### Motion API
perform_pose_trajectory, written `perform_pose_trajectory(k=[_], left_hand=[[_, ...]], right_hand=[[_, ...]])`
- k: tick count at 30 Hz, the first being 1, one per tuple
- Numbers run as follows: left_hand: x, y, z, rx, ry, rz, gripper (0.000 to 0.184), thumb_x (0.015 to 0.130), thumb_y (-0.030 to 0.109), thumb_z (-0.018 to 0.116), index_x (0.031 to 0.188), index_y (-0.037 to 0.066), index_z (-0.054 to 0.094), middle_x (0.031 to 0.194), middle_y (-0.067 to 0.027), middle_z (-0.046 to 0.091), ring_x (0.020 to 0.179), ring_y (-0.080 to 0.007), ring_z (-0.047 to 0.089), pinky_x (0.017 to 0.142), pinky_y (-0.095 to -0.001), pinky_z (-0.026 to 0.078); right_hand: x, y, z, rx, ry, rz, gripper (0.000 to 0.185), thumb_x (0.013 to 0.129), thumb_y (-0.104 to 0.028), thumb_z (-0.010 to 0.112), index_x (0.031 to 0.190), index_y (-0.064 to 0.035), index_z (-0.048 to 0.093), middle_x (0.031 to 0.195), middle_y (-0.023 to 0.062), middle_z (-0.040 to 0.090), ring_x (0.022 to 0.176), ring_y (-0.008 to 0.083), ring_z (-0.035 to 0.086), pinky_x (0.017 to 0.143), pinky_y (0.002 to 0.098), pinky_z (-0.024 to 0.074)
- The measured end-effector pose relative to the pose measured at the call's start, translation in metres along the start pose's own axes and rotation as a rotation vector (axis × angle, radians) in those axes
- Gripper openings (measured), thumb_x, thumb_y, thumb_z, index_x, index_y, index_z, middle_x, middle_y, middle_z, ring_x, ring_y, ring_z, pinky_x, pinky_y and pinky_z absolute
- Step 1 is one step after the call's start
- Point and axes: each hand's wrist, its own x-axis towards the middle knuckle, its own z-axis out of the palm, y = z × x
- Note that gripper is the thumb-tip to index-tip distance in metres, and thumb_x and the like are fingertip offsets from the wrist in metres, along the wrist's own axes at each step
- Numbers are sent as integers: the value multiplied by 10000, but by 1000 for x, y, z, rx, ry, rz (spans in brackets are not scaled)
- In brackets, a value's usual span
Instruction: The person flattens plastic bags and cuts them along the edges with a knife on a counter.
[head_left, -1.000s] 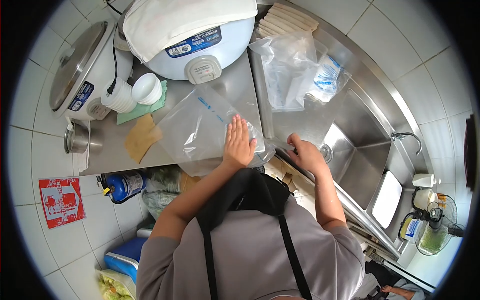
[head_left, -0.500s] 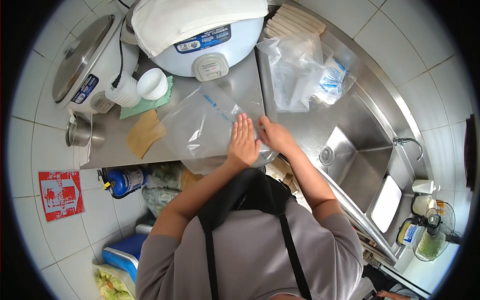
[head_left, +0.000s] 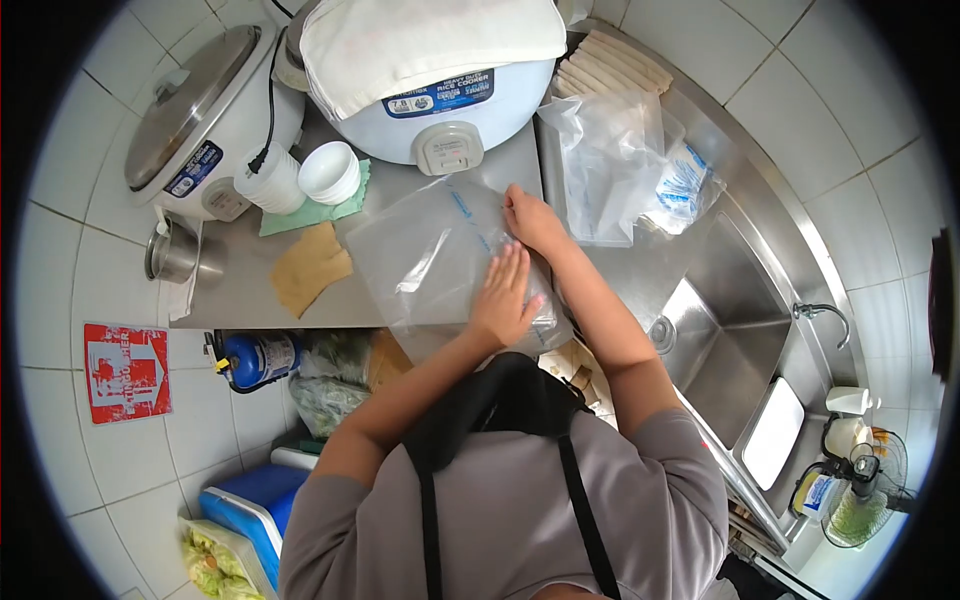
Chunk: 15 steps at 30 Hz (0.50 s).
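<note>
A clear plastic bag with blue print lies flat on the steel counter, partly over its front edge. Flat on the bag's right part rests my left hand, its fingers stretched out. My right hand is farther forward at the bag's right edge, its fingers curled and pinching the film there. A folded brown cloth lies to the left of the bag. Just beyond the bag stands a large rice cooker with a white cloth on top.
White bowls are stacked on a green cloth at the left, before a second rice cooker. More plastic bags and folded cloths lie back right. A steel sink is at the right; a blue fire extinguisher stands below left.
My right hand has slid forward along the bag's right edge, away from my body. My left hand stays flat on the bag. The view has shifted slightly.
</note>
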Motion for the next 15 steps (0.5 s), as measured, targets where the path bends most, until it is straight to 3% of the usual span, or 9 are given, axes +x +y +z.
perform_pose_trajectory(k=[5, 8, 15], left_hand=[[47, -37, -14, 201, 166, -206, 702, 918, 378, 438, 1382, -112, 242, 1477, -259, 200, 1397, -349, 155, 1137, -460, 100], [45, -43, 1, 245, 37, -159, 705, 921, 398, 425, 1383, -105, 249, 1478, -257, 197, 1403, -338, 139, 1139, -452, 93], [39, -37, 1, 255, 4, -96, 717, 916, 419, 420, 1381, -103, 258, 1473, -255, 219, 1398, -336, 166, 1138, -444, 105]], right_hand=[[-23, -1, -16, 13, -6, 111, 144, 852, -120, 501, 947, -28, 445, 860, 215, 615, 807, 413, 593, 693, 505, 454], [-24, -2, -20, -2, -6, 137, 142, 850, -118, 499, 943, -24, 445, 855, 223, 616, 805, 417, 595, 695, 507, 457], [18, 16, -3, -38, 108, 95, 129, 863, -110, 476, 935, -6, 450, 835, 248, 615, 782, 431, 599, 683, 514, 468]])
